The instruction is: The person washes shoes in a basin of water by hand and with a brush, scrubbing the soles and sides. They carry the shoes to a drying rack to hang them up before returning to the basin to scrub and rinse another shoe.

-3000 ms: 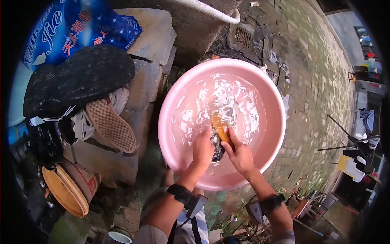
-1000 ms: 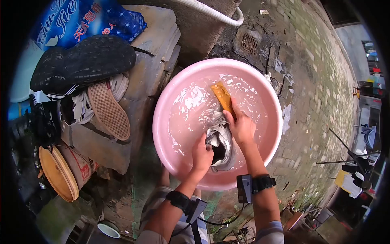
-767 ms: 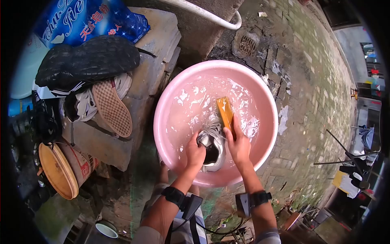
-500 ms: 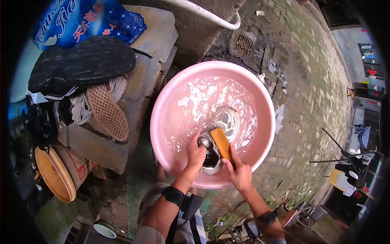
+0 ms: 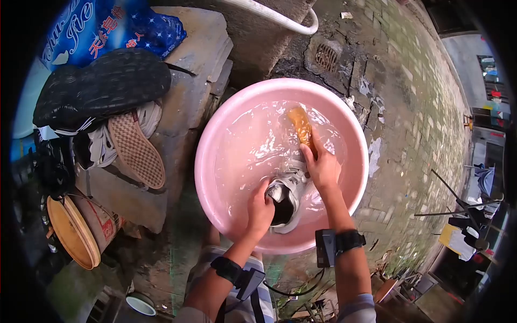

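A pink basin (image 5: 209, 183) holds water. Partly under the water lies a grey and white shoe (image 5: 293, 185), its dark opening facing up towards me. My left hand (image 5: 260, 209) is closed on the left side of the shoe near its opening. In my right hand (image 5: 324, 168) is a yellow-brown brush (image 5: 300, 125), gripped at its near end, with the far end at the water in the upper right of the basin. The brush's bristles are not visible.
On the stone ledge (image 5: 207, 32) at left lie a black shoe (image 5: 102, 83), a shoe with a tan woven sole (image 5: 137, 148) and a blue detergent bag (image 5: 116, 32). A white pipe (image 5: 269, 13) and a floor drain (image 5: 326, 56) are beyond the basin.
My right hand has moved forward with the brush, away from the shoe's side and into the water. My left hand remains on the shoe, which shows more of its opening.
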### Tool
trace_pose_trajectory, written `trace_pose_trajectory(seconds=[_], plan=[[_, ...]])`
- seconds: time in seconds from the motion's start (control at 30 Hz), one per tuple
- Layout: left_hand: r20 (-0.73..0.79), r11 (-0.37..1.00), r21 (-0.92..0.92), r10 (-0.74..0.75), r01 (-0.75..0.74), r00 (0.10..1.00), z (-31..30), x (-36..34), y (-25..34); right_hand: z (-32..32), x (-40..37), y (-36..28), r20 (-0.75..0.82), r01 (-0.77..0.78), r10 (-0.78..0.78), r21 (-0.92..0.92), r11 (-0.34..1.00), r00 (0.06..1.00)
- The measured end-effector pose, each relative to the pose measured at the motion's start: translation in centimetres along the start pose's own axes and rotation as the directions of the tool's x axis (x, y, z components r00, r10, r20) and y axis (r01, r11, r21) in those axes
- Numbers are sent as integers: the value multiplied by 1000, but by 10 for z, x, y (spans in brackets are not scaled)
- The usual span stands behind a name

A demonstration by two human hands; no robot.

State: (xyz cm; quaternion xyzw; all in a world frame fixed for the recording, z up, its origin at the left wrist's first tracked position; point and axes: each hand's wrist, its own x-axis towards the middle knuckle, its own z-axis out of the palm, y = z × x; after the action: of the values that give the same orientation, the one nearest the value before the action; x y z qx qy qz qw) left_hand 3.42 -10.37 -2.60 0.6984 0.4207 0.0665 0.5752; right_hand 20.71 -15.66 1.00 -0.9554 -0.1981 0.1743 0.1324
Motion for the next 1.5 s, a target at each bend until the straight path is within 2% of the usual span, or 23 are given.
trace_pose_trajectory(seconds=[0.1, 0.17, 0.2, 0.23, 0.27, 0.33, 0.4, 0.47, 0.53, 0.57, 0.6, 0.67, 0.73, 0.83, 0.9, 0.93, 1.0, 1.07, 1.13, 1.2, 1.27, 1.3, 1.5], plan=[[47, 986, -43, -161, 163, 986, -4, 6, 2, -13, -15, -2, 21, -88, 86, 150, 985, 996], [73, 931, -137, -331, 338, 941, 2, 8, -10, -27, -48, 1, 99, -59, 32, 285, 957, 995], [75, 930, -141, -333, 340, 940, 3, 7, -7, -32, -72, 7, 104, 10, -42, 291, 957, 994], [121, 803, -448, -381, 393, 917, 5, 6, -2, -36, -98, 13, 110, 79, -116, 296, 952, 987], [179, 584, -701, -411, 409, 894, 6, 7, 1, -43, -120, 13, 201, 54, -112, 272, 961, 973], [211, 576, -684, -431, 447, 877, 7, 9, -6, -41, -135, 16, 189, 55, -122, 323, 945, 974], [257, 588, -666, -395, 458, 882, 6, 8, -18, -36, -127, 16, 166, 238, -256, 121, 964, 952], [288, 670, -586, -354, 456, 890, 5, 8, -18, -30, -94, 4, 269, 160, -146, -28, 987, 952], [197, 754, -529, -337, 389, 921, 14, 8, -15, -16, -56, -5, 149, 153, -146, -34, 988, 978], [176, 768, -545, -286, 335, 942, 12, 8, 0, -15, -39, -15, 170, 124, -107, -93, 988, 980], [218, 772, -482, -352, 414, 910, 14, 11, 5, -21, -30, -18, 198, 94, -69, -118, 989, 978], [86, 801, -537, -259, 264, 962, 28, 8, 8, -21, -17, -3, 99, 170, -156, -147, 974, 983], [55, 956, -200, -208, 214, 977, 21, 4, 10, -16, -1, -3, 57, 29, -25, -68, 997, 998], [-22, 996, -75, -40, 39, 999, 3, 0, 5, -25, 2, -8, 135, -66, 80, -107, 992, 988], [-64, 997, 21, 78, -77, 995, -9, 3, 19, -22, -9, 3, 20, -106, 104, 131, 986, 994], [-70, 996, 26, 82, -81, 994, -17, 6, 27, -26, -19, 1, 18, -101, 99, 137, 985, 995], [-19, 977, 66, 205, -203, 979, -30, 12, 41, -40, -50, -3, 150, -155, 92, 487, 859, 984], [-3, 957, 117, 269, -267, 963, -30, 14, 49, -33, -77, -12, 41, 104, -150, 546, 831, 988], [-19, 930, 236, 295, -282, 955, -24, 8, 44, -36, -97, -33, 312, -93, -110, 567, 818, 944], [-18, 930, 259, 275, -261, 961, -26, -4, 33, -17, -103, -28, 303, -82, -109, 553, 829, 947], [0, 930, 355, 105, -98, 994, -26, -13, 27, -13, -101, -15, 317, 92, -156, 207, 974, 935], [-18, 959, 256, 131, -122, 991, -20, -11, 24, -11, -95, -4, 310, 129, -159, 116, 985, 937], [-15, 952, 277, 144, -134, 990, -6, -5, 14, -42, -45, 60, 73, 165, -154, -173, 971, 985]])
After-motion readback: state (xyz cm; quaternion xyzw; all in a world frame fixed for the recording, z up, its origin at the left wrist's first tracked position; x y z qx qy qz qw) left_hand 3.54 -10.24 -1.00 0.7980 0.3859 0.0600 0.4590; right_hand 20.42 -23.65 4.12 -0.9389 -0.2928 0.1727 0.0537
